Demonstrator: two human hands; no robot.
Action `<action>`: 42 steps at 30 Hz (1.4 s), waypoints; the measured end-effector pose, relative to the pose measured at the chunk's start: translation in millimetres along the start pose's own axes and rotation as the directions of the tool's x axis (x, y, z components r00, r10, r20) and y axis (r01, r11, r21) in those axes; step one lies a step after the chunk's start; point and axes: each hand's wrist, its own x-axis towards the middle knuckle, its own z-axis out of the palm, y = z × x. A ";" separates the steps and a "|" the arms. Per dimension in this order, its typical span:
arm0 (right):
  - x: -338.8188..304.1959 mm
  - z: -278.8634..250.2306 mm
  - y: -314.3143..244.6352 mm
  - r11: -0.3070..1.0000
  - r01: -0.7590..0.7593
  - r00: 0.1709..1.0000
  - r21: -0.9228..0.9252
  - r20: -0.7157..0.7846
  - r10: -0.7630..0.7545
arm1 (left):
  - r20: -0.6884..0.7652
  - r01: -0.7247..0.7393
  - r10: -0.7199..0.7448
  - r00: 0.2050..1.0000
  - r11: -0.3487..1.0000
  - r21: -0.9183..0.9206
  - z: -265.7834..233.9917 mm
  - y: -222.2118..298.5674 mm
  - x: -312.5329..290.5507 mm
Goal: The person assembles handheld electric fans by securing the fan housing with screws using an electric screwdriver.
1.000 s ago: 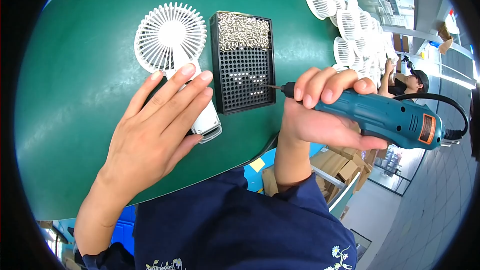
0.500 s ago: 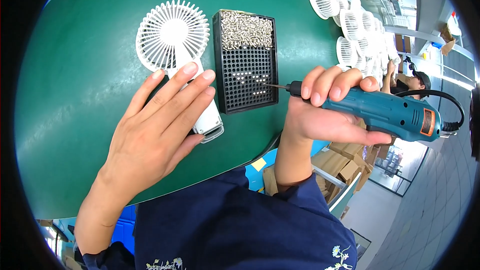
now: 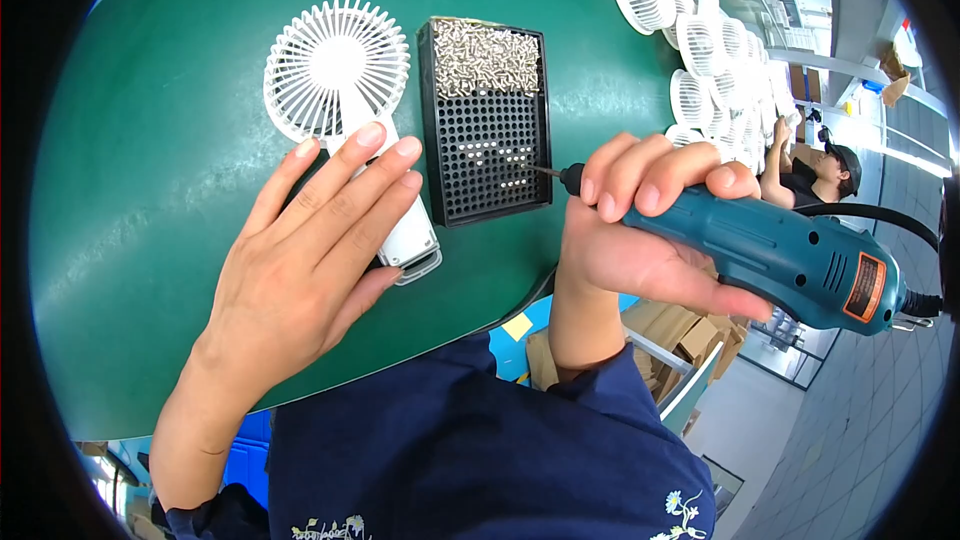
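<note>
My right hand [image 3: 650,210] is wrapped round a teal electric screwdriver [image 3: 765,250]. Its thin bit points left, the tip at the right part of a black screw tray [image 3: 490,196]. Loose silvery screws [image 3: 487,55] fill the tray's far end; several more sit upright in holes of its perforated plate. Left of the tray lies a white handheld fan [image 3: 338,65] with a round slatted grille, its handle towards me. My left hand [image 3: 310,230] rests flat over that handle, fingers stretched out, covering much of it.
The green table [image 3: 150,190] has a curved near edge. Several white fan parts [image 3: 705,60] are heaped at its far right. Beyond them a person [image 3: 815,175] in a black cap stands. Cardboard boxes [image 3: 670,335] lie below the table's right edge. A black cable [image 3: 880,220] runs from the screwdriver.
The screwdriver's rear end has swung down and nearer, while its bit stays by the tray's right part. My left hand, the fan and the tray appear shifted slightly left.
</note>
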 end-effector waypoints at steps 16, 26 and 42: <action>-2.8 -0.8 3.7 0.997 0.005 0.995 0.081 -0.102 0.003 | -0.016 -0.007 0.007 1.000 1.000 -0.003 0.3 1.2 -0.2; 4.0 5.5 -12.8 0.996 0.033 0.990 0.083 -0.142 -0.021 | -0.043 -0.021 0.022 0.999 0.999 0.028 1.3 0.2 -1.0; -29.5 83.0 -29.0 0.974 -0.177 0.974 0.140 0.164 0.154 | -0.088 -0.043 0.039 0.995 0.998 -0.048 8.6 -5.2 -2.5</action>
